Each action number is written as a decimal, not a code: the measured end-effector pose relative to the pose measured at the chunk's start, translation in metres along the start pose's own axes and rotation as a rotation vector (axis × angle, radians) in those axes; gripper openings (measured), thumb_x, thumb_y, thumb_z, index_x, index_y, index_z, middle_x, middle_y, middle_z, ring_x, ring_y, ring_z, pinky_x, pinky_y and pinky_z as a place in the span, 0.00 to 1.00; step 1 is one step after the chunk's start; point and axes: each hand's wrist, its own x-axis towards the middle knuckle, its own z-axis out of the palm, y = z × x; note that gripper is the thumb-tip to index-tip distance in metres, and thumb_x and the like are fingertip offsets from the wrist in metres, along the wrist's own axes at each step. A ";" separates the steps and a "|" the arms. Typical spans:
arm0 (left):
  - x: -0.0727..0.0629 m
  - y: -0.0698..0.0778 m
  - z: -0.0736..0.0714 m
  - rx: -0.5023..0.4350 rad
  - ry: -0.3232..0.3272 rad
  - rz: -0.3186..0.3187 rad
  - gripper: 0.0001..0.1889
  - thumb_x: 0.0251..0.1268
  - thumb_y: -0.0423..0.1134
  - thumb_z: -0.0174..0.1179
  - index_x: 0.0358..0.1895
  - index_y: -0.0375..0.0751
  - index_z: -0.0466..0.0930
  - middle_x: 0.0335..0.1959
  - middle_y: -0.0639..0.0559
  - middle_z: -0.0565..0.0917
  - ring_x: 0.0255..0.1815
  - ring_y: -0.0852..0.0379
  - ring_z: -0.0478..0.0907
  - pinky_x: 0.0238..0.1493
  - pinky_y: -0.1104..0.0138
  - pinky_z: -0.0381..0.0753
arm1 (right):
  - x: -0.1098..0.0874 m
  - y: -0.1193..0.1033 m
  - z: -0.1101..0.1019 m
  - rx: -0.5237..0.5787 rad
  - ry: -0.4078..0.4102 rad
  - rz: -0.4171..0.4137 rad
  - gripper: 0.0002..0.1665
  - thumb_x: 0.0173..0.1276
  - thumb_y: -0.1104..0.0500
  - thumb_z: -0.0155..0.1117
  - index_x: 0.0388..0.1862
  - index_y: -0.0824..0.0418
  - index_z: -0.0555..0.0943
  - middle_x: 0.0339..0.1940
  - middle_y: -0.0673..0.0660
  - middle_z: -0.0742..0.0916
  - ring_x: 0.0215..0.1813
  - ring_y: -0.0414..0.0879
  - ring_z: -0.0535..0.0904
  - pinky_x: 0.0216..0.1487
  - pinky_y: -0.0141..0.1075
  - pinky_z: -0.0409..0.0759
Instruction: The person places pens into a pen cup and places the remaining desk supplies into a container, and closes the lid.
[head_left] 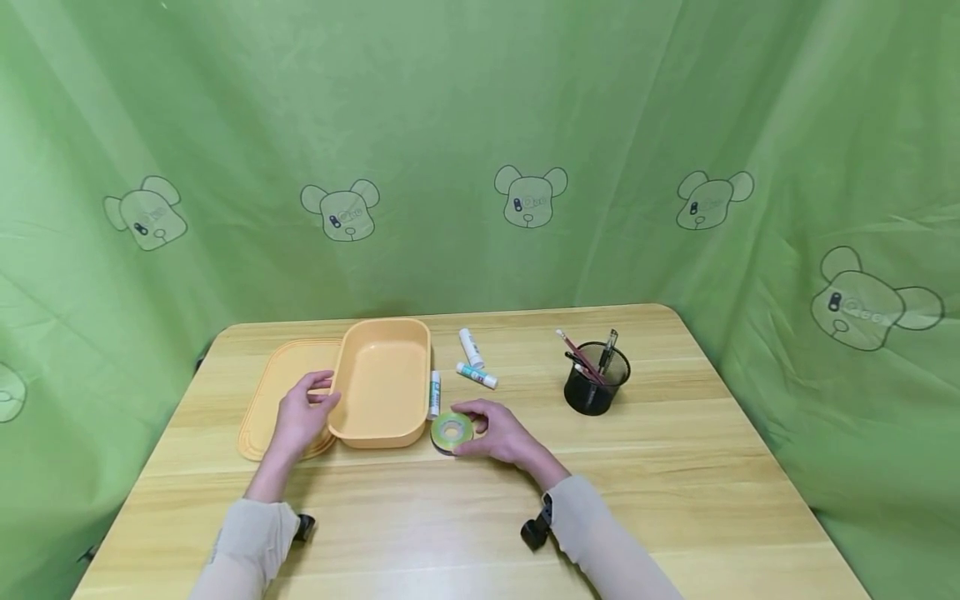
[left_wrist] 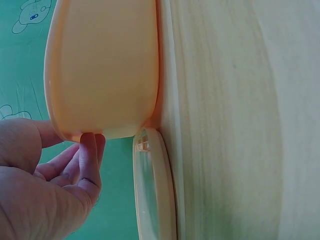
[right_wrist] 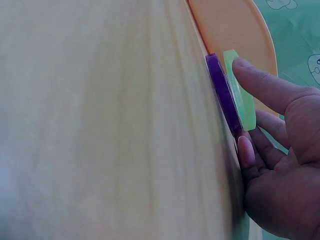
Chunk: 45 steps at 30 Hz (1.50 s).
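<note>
An orange plastic box stands without a cover at the left of the table, partly over its flat orange lid. My left hand pinches the box's left rim; in the left wrist view the fingers touch its wall. To the right of the box, a green tape roll lies over a purple tape roll. My right hand grips the green roll, its thumb against it in the right wrist view. That view shows the two rolls tilted slightly apart at one end.
Three white glue sticks lie near the box: one glue stick along its right wall, another glue stick and a third glue stick farther back. A black mesh pen cup with pencils and a pen stands at the right. Green curtains surround the table.
</note>
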 end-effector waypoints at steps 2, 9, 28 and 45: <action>0.000 0.000 0.000 0.003 0.005 0.006 0.23 0.74 0.34 0.63 0.68 0.35 0.75 0.62 0.33 0.82 0.55 0.38 0.82 0.53 0.62 0.85 | 0.000 0.000 0.000 0.009 0.010 0.007 0.42 0.53 0.57 0.86 0.68 0.55 0.80 0.53 0.53 0.84 0.47 0.46 0.74 0.47 0.33 0.74; -0.001 0.001 -0.001 -0.006 -0.002 0.000 0.23 0.74 0.34 0.62 0.69 0.34 0.75 0.63 0.33 0.81 0.56 0.37 0.82 0.58 0.54 0.84 | 0.000 -0.001 -0.003 0.054 0.041 0.019 0.41 0.53 0.59 0.86 0.67 0.56 0.82 0.51 0.55 0.84 0.45 0.47 0.76 0.43 0.31 0.77; -0.001 0.001 -0.001 0.010 -0.021 -0.001 0.23 0.74 0.35 0.63 0.70 0.38 0.76 0.60 0.33 0.83 0.54 0.38 0.83 0.53 0.57 0.86 | -0.005 -0.008 -0.019 0.224 0.132 0.041 0.39 0.53 0.60 0.85 0.65 0.56 0.83 0.45 0.57 0.84 0.45 0.48 0.79 0.44 0.30 0.81; 0.000 0.001 -0.004 0.025 -0.031 0.014 0.24 0.74 0.34 0.63 0.70 0.36 0.76 0.59 0.33 0.83 0.52 0.40 0.84 0.47 0.63 0.87 | -0.001 -0.031 -0.031 0.272 0.147 -0.019 0.38 0.56 0.62 0.83 0.67 0.56 0.81 0.56 0.58 0.85 0.54 0.49 0.80 0.66 0.48 0.81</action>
